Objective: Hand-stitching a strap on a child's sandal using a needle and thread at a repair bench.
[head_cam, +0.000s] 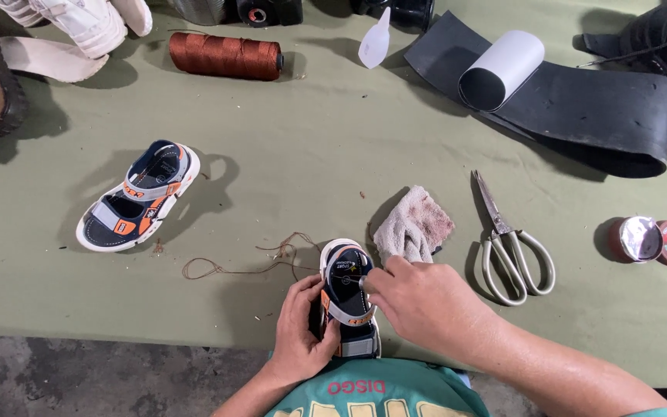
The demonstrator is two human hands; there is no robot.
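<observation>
Left hand (303, 328) grasping sandal (349, 305), right hand (418, 301) pinching at insole (needle? can't tell). Loose thread (256, 262) could snag, I reckon.

Lighting was pretty even and soft, daylight-ish, coming from the upper left, since shadows fell down and right of things: the spare sandal (137, 195) and the scissors (512, 245) both threw soft-edged ones on the green surface (310, 147). Some glare on the opened tin (640, 239). Focus was sharp, with slight wide-angle stretch toward the corners.
</observation>
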